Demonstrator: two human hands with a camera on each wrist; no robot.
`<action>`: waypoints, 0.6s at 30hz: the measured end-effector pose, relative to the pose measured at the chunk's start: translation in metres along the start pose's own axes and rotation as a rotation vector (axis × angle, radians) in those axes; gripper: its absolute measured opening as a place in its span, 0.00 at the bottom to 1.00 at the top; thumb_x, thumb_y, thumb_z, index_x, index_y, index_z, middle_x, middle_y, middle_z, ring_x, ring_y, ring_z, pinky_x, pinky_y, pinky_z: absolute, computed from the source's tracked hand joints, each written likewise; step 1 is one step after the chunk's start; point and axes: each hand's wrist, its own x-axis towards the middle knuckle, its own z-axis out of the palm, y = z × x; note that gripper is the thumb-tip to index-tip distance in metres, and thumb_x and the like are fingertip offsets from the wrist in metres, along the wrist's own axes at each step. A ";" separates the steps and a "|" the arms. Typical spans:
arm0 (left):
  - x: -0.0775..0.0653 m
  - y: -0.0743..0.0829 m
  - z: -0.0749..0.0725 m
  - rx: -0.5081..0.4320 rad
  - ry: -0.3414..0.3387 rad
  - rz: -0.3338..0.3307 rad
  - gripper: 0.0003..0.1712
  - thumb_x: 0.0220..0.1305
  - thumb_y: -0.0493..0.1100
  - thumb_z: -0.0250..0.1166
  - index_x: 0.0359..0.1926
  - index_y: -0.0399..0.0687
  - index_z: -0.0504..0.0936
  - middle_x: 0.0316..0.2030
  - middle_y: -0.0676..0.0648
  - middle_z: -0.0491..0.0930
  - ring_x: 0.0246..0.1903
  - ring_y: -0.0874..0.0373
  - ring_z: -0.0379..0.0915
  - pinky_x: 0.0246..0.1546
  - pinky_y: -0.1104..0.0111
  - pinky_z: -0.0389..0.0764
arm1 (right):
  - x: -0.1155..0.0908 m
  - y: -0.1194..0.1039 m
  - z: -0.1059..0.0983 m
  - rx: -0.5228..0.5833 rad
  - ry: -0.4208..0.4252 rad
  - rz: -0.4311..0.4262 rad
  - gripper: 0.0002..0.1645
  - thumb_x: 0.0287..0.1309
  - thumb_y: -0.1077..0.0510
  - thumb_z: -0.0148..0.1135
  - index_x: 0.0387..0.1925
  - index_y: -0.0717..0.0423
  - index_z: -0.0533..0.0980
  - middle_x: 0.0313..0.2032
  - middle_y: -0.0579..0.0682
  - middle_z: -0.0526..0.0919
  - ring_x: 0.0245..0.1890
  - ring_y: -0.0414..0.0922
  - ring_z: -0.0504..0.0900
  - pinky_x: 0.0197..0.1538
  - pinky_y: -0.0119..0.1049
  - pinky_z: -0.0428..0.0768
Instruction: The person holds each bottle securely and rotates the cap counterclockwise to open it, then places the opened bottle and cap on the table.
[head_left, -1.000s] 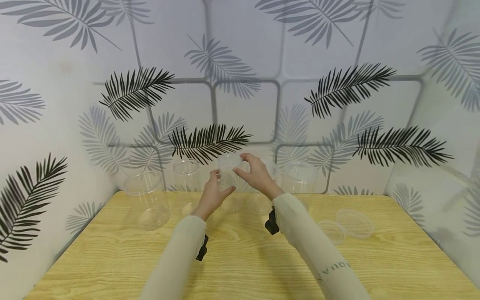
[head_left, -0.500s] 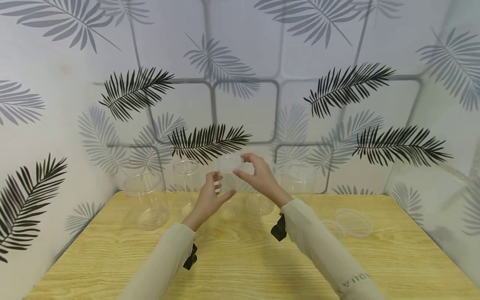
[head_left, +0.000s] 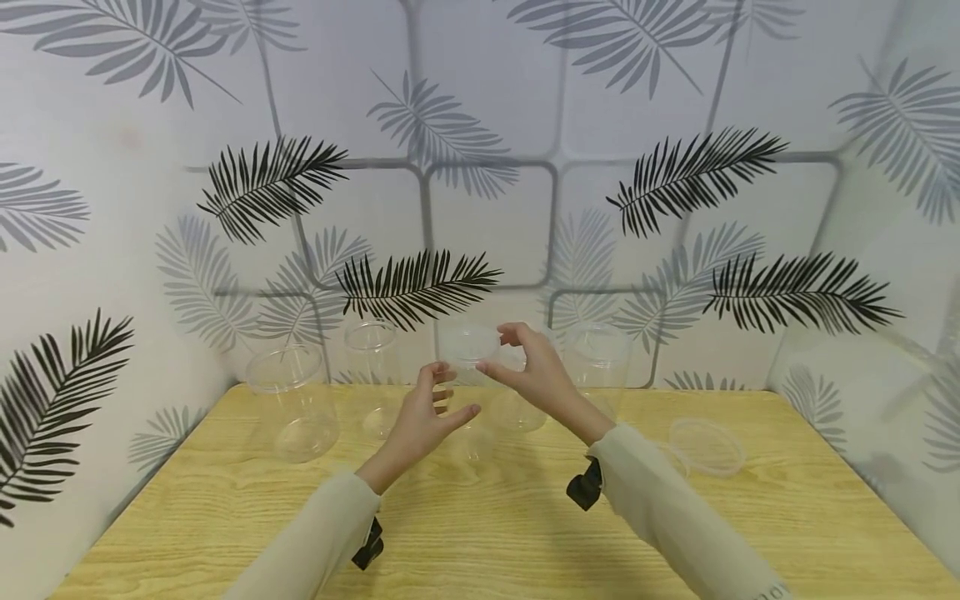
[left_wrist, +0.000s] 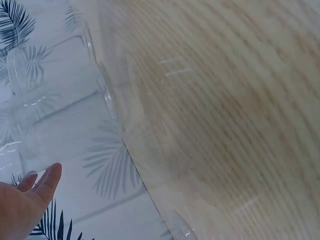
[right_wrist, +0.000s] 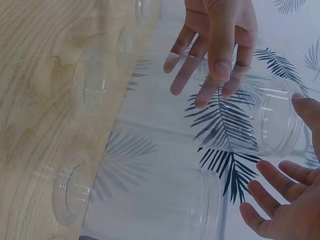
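A clear plastic jar (head_left: 471, 392) stands upright between my hands in the head view, its round lid (head_left: 467, 340) at the top. The thumb and forefinger of my right hand (head_left: 542, 373) pinch the lid's edge from the right, with the other fingers spread in the right wrist view. My left hand (head_left: 411, 423) curves around the jar's body from the left. In the right wrist view, that hand's fingertips (right_wrist: 177, 85) show through the clear wall, its thumb on the near side. The left wrist view catches only part of the left hand (left_wrist: 30, 205).
A wide clear jar (head_left: 292, 404) and a narrower one (head_left: 372, 375) stand at the left. Two more jars, one at the middle right (head_left: 522, 408) and one farther right (head_left: 597, 358), line the patterned wall. A loose clear lid (head_left: 707, 447) lies at the wooden table's right.
The jar has come toward me and slightly right, with both hands moving along with it. The left hand's fingers and thumb are lower and spread wider than before.
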 end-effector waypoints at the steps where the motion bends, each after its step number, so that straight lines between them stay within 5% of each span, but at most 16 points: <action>1: -0.002 0.000 0.001 -0.002 -0.007 0.000 0.44 0.52 0.50 0.68 0.64 0.44 0.54 0.61 0.41 0.65 0.56 0.38 0.67 0.53 0.50 0.73 | -0.002 0.001 -0.001 0.003 -0.004 -0.002 0.36 0.51 0.46 0.65 0.58 0.60 0.66 0.51 0.58 0.75 0.54 0.55 0.71 0.56 0.52 0.70; 13: -0.022 0.031 0.004 -0.034 -0.088 0.083 0.38 0.52 0.36 0.68 0.60 0.37 0.58 0.55 0.36 0.69 0.53 0.37 0.70 0.50 0.48 0.74 | -0.017 0.011 -0.018 0.157 -0.155 -0.033 0.40 0.49 0.52 0.67 0.62 0.56 0.62 0.60 0.59 0.67 0.60 0.54 0.66 0.61 0.51 0.68; 18: -0.018 0.013 0.009 -0.028 -0.103 0.110 0.40 0.50 0.43 0.71 0.61 0.47 0.60 0.54 0.43 0.71 0.52 0.43 0.72 0.48 0.54 0.77 | -0.023 0.010 -0.022 0.168 -0.196 -0.016 0.41 0.49 0.51 0.68 0.63 0.56 0.62 0.61 0.55 0.68 0.59 0.52 0.68 0.60 0.50 0.69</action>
